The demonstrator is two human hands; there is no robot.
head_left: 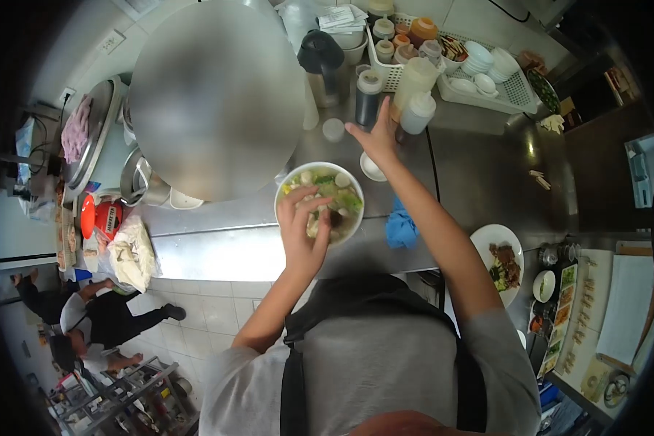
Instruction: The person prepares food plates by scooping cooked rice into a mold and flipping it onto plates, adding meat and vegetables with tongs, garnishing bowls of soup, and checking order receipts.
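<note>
A white bowl (352,234) of soup with greens and pale round pieces stands on the steel counter (218,236). Over this bowl is my left hand (307,225), its fingers spread and curved, with nothing seen in them. My right hand (376,138) reaches up with thumb and fingers apart, near a dark sauce bottle (368,98) and a yellowish squeeze bottle (416,78). Another squeeze bottle (418,113) with whitish contents is just right of it. Below the right hand sits a small white dish (371,167); a round white lid (333,130) lies to the left.
A large blurred grey disc (218,102) hides the upper left. Nearby are a dark-lidded jug (323,65), a blue cloth (400,227), a plate of food (512,237) and a basket of dishes (479,99). Two people (98,309) are at the lower left.
</note>
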